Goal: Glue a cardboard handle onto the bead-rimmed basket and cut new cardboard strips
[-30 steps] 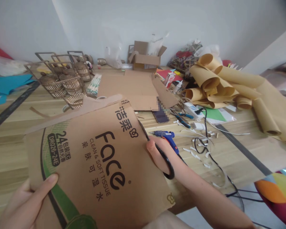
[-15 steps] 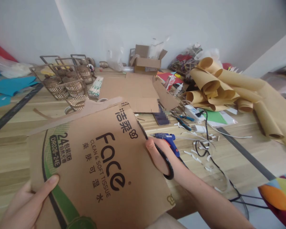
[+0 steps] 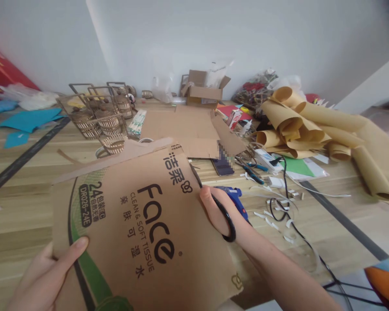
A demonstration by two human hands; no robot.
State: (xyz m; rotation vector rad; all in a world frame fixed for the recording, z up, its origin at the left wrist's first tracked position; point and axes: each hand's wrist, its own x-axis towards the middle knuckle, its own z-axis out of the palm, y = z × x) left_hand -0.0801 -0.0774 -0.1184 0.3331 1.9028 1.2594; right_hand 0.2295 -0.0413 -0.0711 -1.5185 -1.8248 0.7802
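A printed cardboard sheet (image 3: 116, 233) with "Face" lettering and a green band is held up before me, tilted. My left hand (image 3: 61, 268) grips its lower left side, thumb on the printed face and fingers behind. At the right edge, my right hand (image 3: 217, 211) is closed on black-handled scissors (image 3: 228, 220). Their dark blade (image 3: 196, 175) lies along the cardboard's upper right edge; the rest of the blades is hidden. Behind the right wrist, a blue glue gun (image 3: 236, 201) rests on the table, partly covered.
Flat cardboard (image 3: 181, 129) lies mid-table beside a phone (image 3: 223, 165) and blue-handled pliers (image 3: 253, 175). Small woven baskets (image 3: 108, 123) stand back left. Rolls of brown paper (image 3: 288, 116) are heaped at right. A black cable (image 3: 300, 235) and white scraps (image 3: 272, 222) lie near my right arm.
The view has shifted slightly, so the table and cardboard appear a little farther right and lower. Both hands keep their holds, and the scissors remain at the same edge.
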